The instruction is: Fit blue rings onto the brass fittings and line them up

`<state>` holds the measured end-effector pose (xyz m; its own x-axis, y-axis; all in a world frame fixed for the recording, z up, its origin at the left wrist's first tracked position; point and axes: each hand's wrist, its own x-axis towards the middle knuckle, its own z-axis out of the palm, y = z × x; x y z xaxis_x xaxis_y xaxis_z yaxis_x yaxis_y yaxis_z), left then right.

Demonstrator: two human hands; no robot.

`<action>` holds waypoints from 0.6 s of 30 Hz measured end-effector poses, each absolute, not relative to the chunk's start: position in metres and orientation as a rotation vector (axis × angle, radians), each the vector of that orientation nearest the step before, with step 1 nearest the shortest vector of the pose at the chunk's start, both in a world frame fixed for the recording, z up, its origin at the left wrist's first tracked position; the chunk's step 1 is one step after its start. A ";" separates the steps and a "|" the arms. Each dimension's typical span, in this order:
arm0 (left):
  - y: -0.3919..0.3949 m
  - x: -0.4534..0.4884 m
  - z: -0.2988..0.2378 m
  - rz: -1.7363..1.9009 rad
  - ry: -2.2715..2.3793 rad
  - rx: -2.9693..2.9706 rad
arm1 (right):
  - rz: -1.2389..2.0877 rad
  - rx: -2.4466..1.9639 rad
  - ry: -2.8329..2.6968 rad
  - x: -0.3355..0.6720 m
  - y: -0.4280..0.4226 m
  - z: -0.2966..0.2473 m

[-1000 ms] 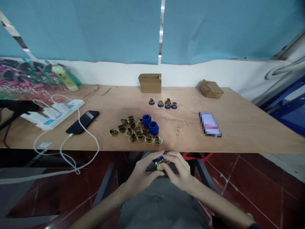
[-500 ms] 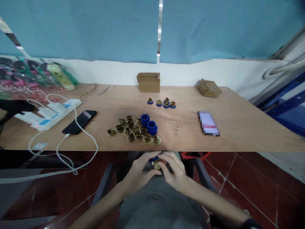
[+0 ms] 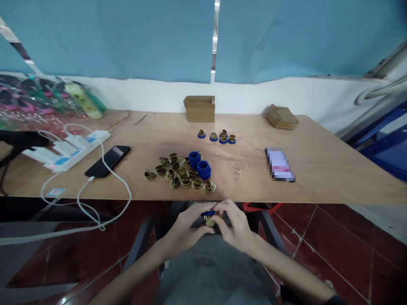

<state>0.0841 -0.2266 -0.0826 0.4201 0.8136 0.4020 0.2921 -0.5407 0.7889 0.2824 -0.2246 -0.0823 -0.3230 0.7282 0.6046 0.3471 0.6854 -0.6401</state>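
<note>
Over my lap, just off the table's front edge, a brass-coloured round fitting [image 3: 209, 222] with a blue ring [image 3: 208, 212] around its top is pinched between both hands. My left hand [image 3: 184, 226] grips it from the left, thumb below and fingers above. My right hand [image 3: 237, 226] closes on its right side, fingertips at the ring. Several similar brass fittings [image 3: 187, 182] without visible blue rings lie on the table ahead. Beside them stand two stacks of blue rings [image 3: 203, 169]. Farther back sit several fittings with blue rings [image 3: 223, 139].
Thin wire-like loops [image 3: 241, 168] and a phone [image 3: 280, 165] lie to the right. An open cardboard box [image 3: 199, 111] and a closed one [image 3: 281, 117] stand behind. At left are a power strip [image 3: 76, 150], a black phone [image 3: 108, 162], white cables and plastic bottles [image 3: 41, 101].
The fitting is turned slightly, so its blue ring now sits more level above the brass part. My right fingers have shifted a little around it. The camera view has moved slightly.
</note>
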 end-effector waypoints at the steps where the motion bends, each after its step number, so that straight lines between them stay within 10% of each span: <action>1: -0.227 0.085 -0.083 1.101 0.922 2.046 | 0.474 -0.829 -1.933 0.283 -0.224 -0.082; 18: -0.231 0.097 -0.079 1.136 0.986 1.822 | 0.392 -0.914 -1.890 0.276 -0.229 -0.080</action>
